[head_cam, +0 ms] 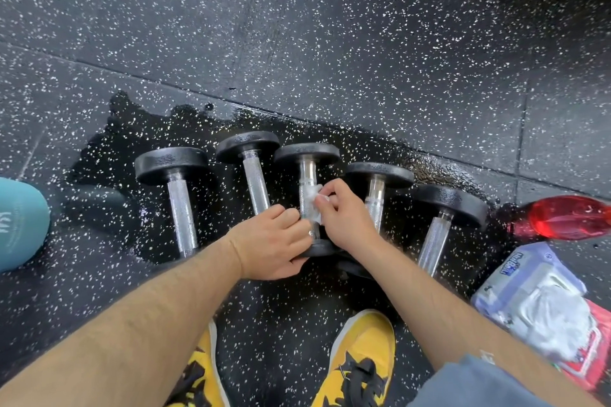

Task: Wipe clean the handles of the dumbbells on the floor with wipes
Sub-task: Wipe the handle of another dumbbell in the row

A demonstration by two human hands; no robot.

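Note:
Several black dumbbells with chrome handles lie side by side on the speckled rubber floor. The middle dumbbell (pixel 307 172) has a white wipe (pixel 312 200) wrapped round its handle. My right hand (pixel 344 211) pinches the wipe against the handle. My left hand (pixel 274 241) grips the near end of the same dumbbell, fingers curled over its lower weight plate and handle. Other dumbbells lie to the left (pixel 180 205), (pixel 254 180) and to the right (pixel 375 198), (pixel 436 238).
A dark wet patch (pixel 139 129) spreads over the floor under the dumbbells. A pack of wipes (pixel 535 294) lies at the right, with a red bottle (pixel 568 216) beyond it. A teal object (pixel 20 221) sits at the left edge. My yellow shoes (pixel 363 357) are below.

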